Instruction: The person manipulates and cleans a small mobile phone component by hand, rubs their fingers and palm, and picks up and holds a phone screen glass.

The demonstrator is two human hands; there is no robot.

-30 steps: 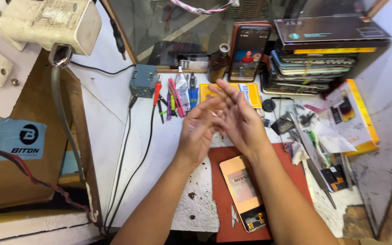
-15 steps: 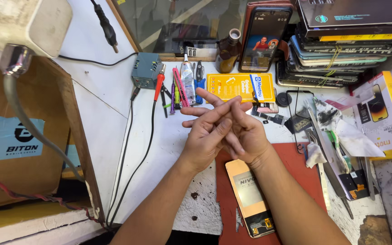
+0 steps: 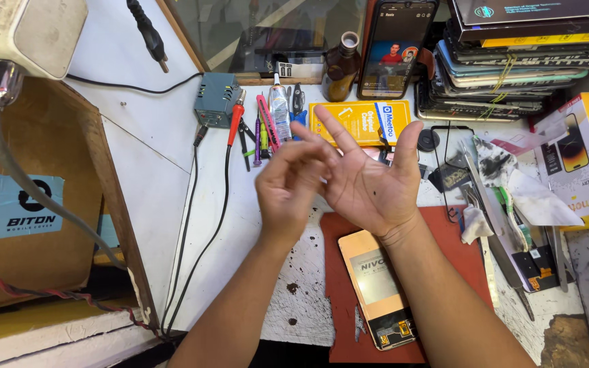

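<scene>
Both hands are raised above a white worktable (image 3: 158, 170). My right hand (image 3: 369, 180) is spread flat, palm up, fingers apart, holding nothing. My left hand (image 3: 291, 187) is beside it with curled fingertips brushing the right palm and fingers; nothing shows between them. Below the wrists an opened phone (image 3: 380, 289) with a tan back lies face down on a red-brown mat (image 3: 339, 307), partly hidden by my right forearm. A row of hand tools (image 3: 267, 126) lies just beyond the fingertips.
A grey soldering station (image 3: 214, 99) with its red-handled iron, a brown bottle (image 3: 342, 68), an upright lit phone (image 3: 395, 48), a stack of phones and boxes (image 3: 512, 61), a yellow packet (image 3: 356, 123), a yellow box (image 3: 581, 160), a wooden crate (image 3: 49, 204) at left.
My hands were pressed together with fingers overlapping; now the right palm has opened upward and the left fingers rub across it. The camera view has moved closer.
</scene>
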